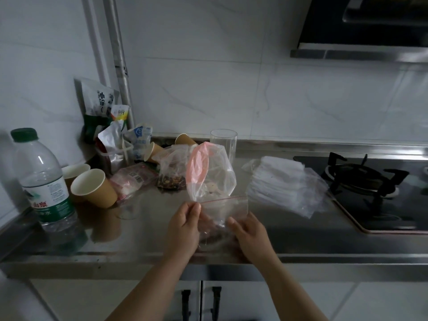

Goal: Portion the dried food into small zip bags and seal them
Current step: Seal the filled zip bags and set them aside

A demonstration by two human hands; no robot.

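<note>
At the far left of the steel worktop [148, 230] stands a water bottle [44, 181] with a green cap and label. Just right of it two paper cups [92, 188] lie tipped toward me, one half behind the other. Behind them, in the corner against the tiled wall [231, 89], sits a clutter of snack packets [102, 105] and foil pouches, with two more paper cups on their sides beside it. A flat packet with a red print [134, 178] lies in front of that heap, touching a clear bag of dried food [171, 177] whose dark mix has settled at the bottom.

My left hand [185, 225] pinches the left end of the red zip strip of a small zip bag [222, 212], thumb and fingertips curled tight on the corner. My right hand [250, 232] holds the bag's lower right side with curled fingers. I hold it just above the worktop's front part. Right behind it a larger clear bag with a pink mouth [208, 174] stands slumped, holding a few pale pieces, and behind that a tall clear glass [223, 144].

Further right lies a stack of empty zip bags [282, 184], fanned out and reaching the edge of the black gas hob [370, 188]. A range hood [363, 31] hangs above the hob. Below the worktop's edge are white cabinet doors with dark handles [201, 300].
</note>
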